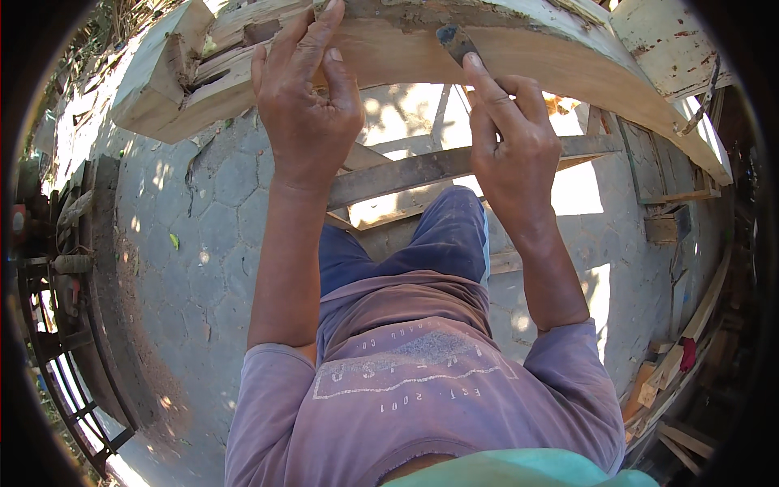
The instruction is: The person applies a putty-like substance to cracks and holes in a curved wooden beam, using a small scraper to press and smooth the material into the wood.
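Observation:
A long wooden beam spans the top of the view, with a notched, hollowed end at the left. Brown, putty-like smears run along its upper edge. In my right hand is a small putty knife with a dark, worn blade. My right index finger lies along the blade, whose tip meets the beam's near face; the handle is hidden in my palm. My left hand rests against the beam near the notched end. Its fingers are apart, the index finger stretched toward the upper edge, and I see nothing held in it.
Below the beam stands a wooden trestle with a crossbar, just in front of my knees. A pale, stained board is at the upper right. Scrap wood lies at the right, and a dark metal frame stands at the left on grey paving.

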Available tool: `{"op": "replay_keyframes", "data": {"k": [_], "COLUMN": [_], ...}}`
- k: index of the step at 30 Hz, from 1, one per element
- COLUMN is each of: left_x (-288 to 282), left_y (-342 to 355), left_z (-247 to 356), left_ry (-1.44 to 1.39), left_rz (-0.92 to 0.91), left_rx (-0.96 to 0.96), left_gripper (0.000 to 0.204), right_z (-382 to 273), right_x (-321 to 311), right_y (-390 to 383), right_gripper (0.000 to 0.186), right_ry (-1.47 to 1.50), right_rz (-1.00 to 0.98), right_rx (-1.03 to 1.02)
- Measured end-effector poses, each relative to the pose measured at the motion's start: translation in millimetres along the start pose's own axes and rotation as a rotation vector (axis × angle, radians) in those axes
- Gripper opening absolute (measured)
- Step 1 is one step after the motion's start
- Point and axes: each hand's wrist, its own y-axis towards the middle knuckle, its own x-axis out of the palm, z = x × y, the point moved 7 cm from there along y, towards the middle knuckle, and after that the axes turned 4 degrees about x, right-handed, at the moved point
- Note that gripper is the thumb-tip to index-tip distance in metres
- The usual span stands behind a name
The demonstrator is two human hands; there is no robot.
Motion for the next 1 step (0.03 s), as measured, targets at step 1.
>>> {"op": "replay_keyframes", "data": {"k": [1], "left_x": [0.2], "left_y": [0.9], "left_z": [0.4], "left_ry": [0.002], "left_rz": [-0.001], "left_rx": [0.003], "left_gripper": [0.046], "right_z": [0.5], "right_x": [2.7], "right_y": [4.3], "right_gripper": [0.042], "right_ry": [-0.027], "right_rz": [0.003], "right_rx": [-0.013]}}
